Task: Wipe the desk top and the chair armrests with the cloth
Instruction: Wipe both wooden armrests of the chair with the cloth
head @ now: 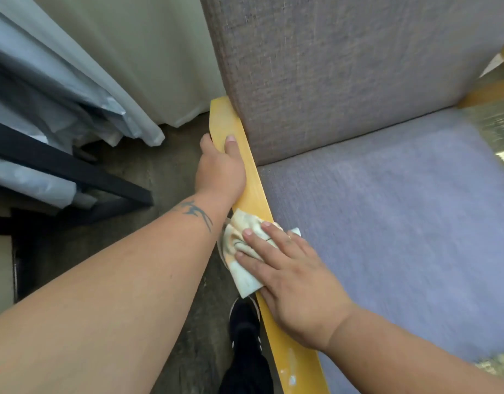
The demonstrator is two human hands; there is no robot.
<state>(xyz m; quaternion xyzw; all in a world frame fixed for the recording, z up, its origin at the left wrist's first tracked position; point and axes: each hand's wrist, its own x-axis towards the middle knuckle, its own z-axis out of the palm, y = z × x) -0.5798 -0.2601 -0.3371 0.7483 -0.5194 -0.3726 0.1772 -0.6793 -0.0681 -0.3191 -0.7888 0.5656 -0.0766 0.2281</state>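
A yellow wooden armrest (252,191) of a grey-cushioned chair runs from the upper middle down to the bottom edge. My left hand (220,167) grips its far part, thumb on top and fingers around the outer edge. My right hand (290,274) lies flat, fingers spread, pressing a pale crumpled cloth (245,257) onto the middle of the armrest. The cloth hangs over the outer edge. White smudges mark the near end of the armrest (292,371).
The chair's grey backrest (344,66) and seat cushion (401,223) fill the right side. At the left stand a dark table frame (74,169) and pale curtains (117,52). My black shoe (245,322) rests on the grey floor below the armrest.
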